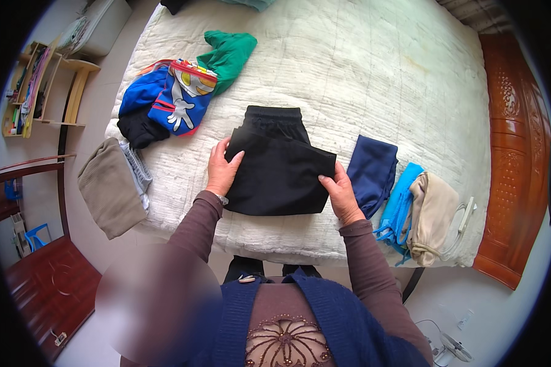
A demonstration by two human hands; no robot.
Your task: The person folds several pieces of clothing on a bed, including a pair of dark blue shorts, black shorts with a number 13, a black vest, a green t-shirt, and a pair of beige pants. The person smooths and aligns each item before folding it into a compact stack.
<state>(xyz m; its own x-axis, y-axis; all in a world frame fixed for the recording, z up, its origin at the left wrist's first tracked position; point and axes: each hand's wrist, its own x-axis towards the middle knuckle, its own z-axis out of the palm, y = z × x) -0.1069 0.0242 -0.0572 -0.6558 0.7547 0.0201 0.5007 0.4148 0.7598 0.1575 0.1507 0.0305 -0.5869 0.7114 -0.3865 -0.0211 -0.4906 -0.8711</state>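
Black trousers (280,176) with an elastic waistband lie partly folded on the cream quilt (349,82) of a bed, the folded legs nearer me and the waistband pointing away. My left hand (225,167) grips their left edge, thumb on top and fingers partly hidden. At the right edge, my right hand (342,192) pinches the black cloth between thumb and fingers. Just right of that hand lies a folded navy garment (372,172). Beyond it are a bright blue garment with cords (399,202) and a rolled beige garment (434,211).
A blue printed garment (183,101), a green garment (229,55) and a black garment (142,126) lie bunched at the upper left. Grey-brown clothing (110,188) hangs over the quilt's left edge. A white power strip (466,215) with a cable sits near the right edge, beside a carved wooden headboard (509,160).
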